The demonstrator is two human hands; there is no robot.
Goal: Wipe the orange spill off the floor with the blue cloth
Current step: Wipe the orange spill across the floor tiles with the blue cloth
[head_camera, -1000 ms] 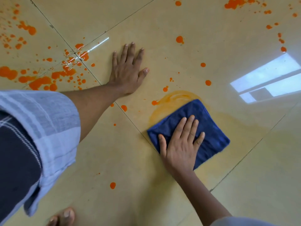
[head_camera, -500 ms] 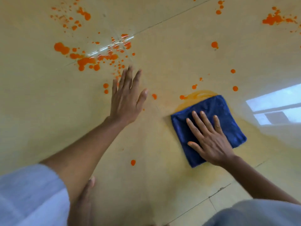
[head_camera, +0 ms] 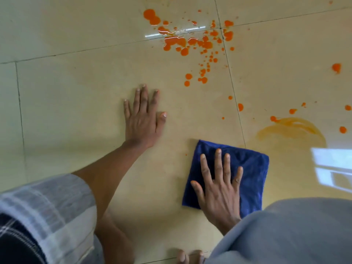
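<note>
A folded blue cloth (head_camera: 251, 172) lies flat on the beige tiled floor (head_camera: 76, 103). My right hand (head_camera: 219, 189) presses on it with straight, spread fingers and covers its near left part. My left hand (head_camera: 142, 119) rests flat on the bare tile, fingers straight, to the left of the cloth and apart from it. Orange spill drops (head_camera: 182, 42) cluster at the top centre around a tile joint. More orange drops (head_camera: 336, 67) scatter to the right. A pale orange smear (head_camera: 291, 128) curves on the tile just beyond the cloth's right side.
My toes (head_camera: 188, 256) show at the bottom edge, near the cloth. A grey sleeve (head_camera: 285, 235) fills the bottom right and a pale checked sleeve (head_camera: 47, 210) the bottom left. A bright window reflection (head_camera: 333, 168) lies on the floor at the right.
My right hand has drawn the cloth back toward me and left, off the smear, which now lies bare. The view has swung, so the big splatter sits at top centre.
</note>
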